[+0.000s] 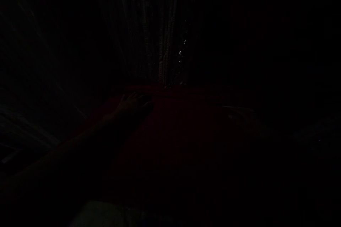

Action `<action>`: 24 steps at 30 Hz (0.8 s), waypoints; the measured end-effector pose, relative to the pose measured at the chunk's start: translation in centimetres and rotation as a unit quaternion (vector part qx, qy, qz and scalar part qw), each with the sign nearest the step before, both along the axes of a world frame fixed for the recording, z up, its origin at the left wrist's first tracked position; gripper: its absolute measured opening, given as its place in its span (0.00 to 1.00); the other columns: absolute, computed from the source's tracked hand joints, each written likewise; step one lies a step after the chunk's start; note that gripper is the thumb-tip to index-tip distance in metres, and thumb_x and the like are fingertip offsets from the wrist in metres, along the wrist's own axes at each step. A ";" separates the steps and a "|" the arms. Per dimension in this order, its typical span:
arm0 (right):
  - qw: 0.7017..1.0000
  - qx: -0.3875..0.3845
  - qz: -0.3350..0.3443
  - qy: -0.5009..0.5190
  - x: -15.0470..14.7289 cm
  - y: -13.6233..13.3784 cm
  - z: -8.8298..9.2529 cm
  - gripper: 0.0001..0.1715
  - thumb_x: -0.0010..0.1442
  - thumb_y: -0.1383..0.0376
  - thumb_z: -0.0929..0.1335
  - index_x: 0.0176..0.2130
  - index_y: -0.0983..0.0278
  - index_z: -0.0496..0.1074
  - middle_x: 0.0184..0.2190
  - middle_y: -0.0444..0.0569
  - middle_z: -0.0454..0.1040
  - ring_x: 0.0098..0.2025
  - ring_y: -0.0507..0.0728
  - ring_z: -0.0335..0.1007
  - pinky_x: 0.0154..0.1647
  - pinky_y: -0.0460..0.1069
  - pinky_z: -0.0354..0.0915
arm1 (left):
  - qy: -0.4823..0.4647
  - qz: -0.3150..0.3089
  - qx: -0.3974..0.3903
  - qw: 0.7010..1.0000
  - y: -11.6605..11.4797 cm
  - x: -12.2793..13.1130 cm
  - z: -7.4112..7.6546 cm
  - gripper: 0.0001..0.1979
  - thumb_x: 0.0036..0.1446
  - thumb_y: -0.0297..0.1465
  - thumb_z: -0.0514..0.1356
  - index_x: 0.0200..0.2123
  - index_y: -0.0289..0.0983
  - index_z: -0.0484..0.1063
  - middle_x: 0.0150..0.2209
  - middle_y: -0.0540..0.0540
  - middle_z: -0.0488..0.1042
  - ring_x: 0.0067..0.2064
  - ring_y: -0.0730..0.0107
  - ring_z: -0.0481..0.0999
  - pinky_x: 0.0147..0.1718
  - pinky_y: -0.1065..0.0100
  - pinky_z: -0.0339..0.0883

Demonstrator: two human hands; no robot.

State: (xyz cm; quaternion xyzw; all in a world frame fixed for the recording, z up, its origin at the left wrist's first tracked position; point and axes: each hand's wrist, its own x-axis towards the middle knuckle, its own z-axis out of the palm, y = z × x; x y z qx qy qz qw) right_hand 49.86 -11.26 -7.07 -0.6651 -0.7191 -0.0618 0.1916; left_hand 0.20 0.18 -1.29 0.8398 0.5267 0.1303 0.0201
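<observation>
Red cloth | under left hand; grip spread flat on it; right unseen

red cloth | pale streaked curtain | surroundings black

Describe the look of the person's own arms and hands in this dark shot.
Only the left hand shows, faint in very dim light: bare, no glove, ring or watch that I can make out, on a long forearm with no sleeve visible. It lies over a dark red flat surface. The right hand is out of view.
</observation>
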 end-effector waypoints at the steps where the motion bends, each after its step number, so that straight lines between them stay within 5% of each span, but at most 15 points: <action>1: 1.000 -0.002 0.006 -0.002 -0.1 -0.1 0.1 0.38 0.73 0.39 0.56 0.68 0.54 0.69 0.65 0.49 0.69 0.66 0.66 0.68 0.71 0.67 0.63 | 0.000 0.001 0.000 1.000 0.0 0.0 0.0 0.27 0.74 0.49 0.48 0.70 0.51 0.66 0.75 0.44 0.61 0.76 0.45 0.56 0.72 0.33 0.41; 24: 0.999 -0.014 -0.022 0.043 -0.7 -0.1 0.2 0.42 0.70 0.38 0.57 0.66 0.59 0.71 0.65 0.50 0.69 0.66 0.67 0.67 0.72 0.68 0.62 | 0.005 -0.012 0.007 1.000 -0.2 0.0 0.3 0.27 0.75 0.47 0.48 0.70 0.47 0.67 0.74 0.42 0.62 0.74 0.44 0.59 0.71 0.32 0.46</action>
